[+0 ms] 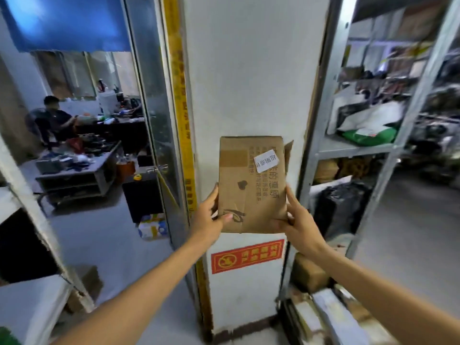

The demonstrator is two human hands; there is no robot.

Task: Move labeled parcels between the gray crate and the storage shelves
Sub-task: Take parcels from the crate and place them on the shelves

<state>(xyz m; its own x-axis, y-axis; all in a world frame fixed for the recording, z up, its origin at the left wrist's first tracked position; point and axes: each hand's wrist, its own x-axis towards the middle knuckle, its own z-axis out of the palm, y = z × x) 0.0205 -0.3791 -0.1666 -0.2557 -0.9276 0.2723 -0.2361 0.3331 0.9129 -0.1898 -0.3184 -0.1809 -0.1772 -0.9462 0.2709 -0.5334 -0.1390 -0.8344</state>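
Head view: flat brown cardboard parcel with white label [252, 184] held upright before white pillar [251, 70], label facing camera, likely for reading. Left hand [208, 217] pinches lower left edge, right hand [297, 220] grips lower right corner. Metal storage shelves [353, 148] just right; gray crate unseen.

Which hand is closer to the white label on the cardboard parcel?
Right. The right hand grips the lower right edge of the cardboard parcel, below the white label. The left hand holds the lower left edge, farther across.
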